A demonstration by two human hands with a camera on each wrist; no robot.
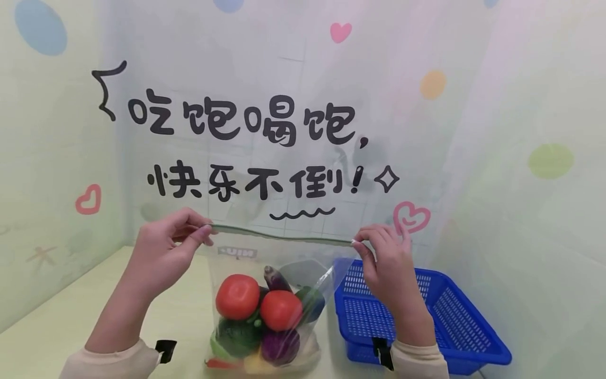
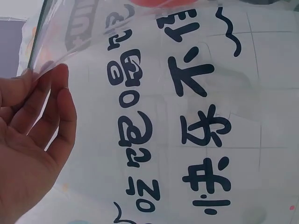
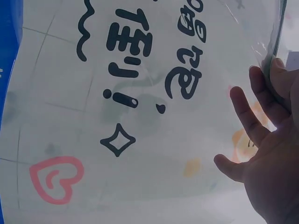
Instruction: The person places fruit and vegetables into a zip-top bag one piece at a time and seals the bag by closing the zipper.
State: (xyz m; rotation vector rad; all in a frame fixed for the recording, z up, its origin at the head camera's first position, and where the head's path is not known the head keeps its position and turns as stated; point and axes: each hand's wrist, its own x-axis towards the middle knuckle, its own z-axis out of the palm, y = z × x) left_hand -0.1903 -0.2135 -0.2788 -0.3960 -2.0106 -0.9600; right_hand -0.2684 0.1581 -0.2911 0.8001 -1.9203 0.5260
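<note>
A clear zip bag [image 1: 279, 252] with a green seal strip hangs upright between two hands. My left hand [image 1: 172, 247] pinches the strip's left end between thumb and fingers; the left wrist view shows the same pinch by the hand [image 2: 42, 116]. At the other end, my right hand [image 1: 388, 258] pinches the top corner, its other fingers spread in the right wrist view [image 3: 266, 126]. Inside the bag lie two tomatoes [image 1: 238, 296], a purple round vegetable [image 1: 280, 346], a dark green vegetable [image 1: 236, 337], an eggplant [image 1: 276, 279] and a red pepper-like piece [image 1: 223, 363].
A blue perforated basket [image 1: 454, 310] stands on the table to the right, partly behind my right forearm. The pale yellow table [image 1: 175, 300] reaches back to a printed curtain [image 1: 274, 63] with black lettering, which also closes in both sides.
</note>
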